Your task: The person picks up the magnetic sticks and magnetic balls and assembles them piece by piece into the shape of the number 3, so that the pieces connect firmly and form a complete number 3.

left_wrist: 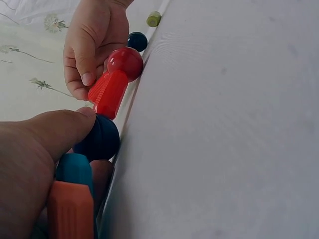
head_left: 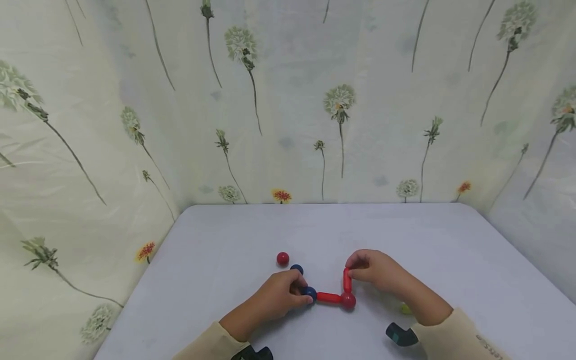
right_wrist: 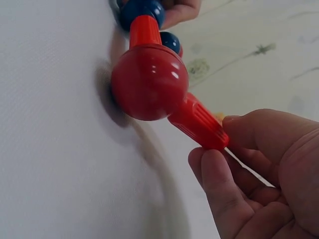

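My left hand (head_left: 280, 296) pinches a blue ball (head_left: 308, 294) between thumb and fingers. From that ball a red ridged stick (head_left: 328, 298) runs right to a red ball (head_left: 348, 300). A second red stick (head_left: 347, 280) juts from the red ball at an angle to the first. My right hand (head_left: 377, 270) holds this stick's free end with thumb and fingertips, as the right wrist view shows too. Under my left hand, the left wrist view shows an orange stick (left_wrist: 71, 211) and a teal stick (left_wrist: 75, 169), both hidden from the head camera.
Beyond my left hand lie a loose red ball (head_left: 282, 258) and another blue ball (head_left: 296, 269) on the white table (head_left: 225, 240). A yellow-green piece (head_left: 406, 308) sits partly behind my right forearm. Flower-patterned cloth (head_left: 288, 100) hangs past the table's far edge.
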{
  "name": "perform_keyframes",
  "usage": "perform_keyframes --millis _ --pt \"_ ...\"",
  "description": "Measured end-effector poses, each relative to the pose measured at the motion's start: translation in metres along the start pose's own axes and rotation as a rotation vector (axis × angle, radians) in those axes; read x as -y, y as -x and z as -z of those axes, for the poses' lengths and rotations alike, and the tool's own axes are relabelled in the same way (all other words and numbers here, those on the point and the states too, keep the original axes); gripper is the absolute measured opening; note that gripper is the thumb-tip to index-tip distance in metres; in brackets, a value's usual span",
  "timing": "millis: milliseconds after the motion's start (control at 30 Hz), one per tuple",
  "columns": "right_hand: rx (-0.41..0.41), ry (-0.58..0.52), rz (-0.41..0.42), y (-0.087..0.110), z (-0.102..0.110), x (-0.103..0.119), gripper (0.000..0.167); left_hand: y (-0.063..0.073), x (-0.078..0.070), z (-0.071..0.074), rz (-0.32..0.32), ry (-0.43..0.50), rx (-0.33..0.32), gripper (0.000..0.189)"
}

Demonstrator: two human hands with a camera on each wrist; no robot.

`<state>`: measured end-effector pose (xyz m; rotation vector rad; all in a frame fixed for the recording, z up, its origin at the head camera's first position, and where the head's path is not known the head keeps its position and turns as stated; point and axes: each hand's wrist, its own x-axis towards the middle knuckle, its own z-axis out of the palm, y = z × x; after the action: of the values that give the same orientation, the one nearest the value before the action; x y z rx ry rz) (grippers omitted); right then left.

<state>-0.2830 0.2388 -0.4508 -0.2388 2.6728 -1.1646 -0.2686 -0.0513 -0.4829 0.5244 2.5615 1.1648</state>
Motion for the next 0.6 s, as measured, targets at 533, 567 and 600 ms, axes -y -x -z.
perform_keyframes --millis 533,567,600 --pt "-0.098 0.07 0.016 0.01 0.02 -0.012 0.024 -0.001 0.0 -0.001 0.017 0.003 -0.001 0.026" --pt "-0.109 0.079 0.011 0.011 0.024 -0.013 0.025 -0.001 0.0 -0.001 0.015 0.003 -0.001 0.026" --pt "-0.119 0.087 0.005 0.013 0.028 -0.015 0.026 -0.001 0.0 -0.001 0.013 0.003 -0.001 0.026"
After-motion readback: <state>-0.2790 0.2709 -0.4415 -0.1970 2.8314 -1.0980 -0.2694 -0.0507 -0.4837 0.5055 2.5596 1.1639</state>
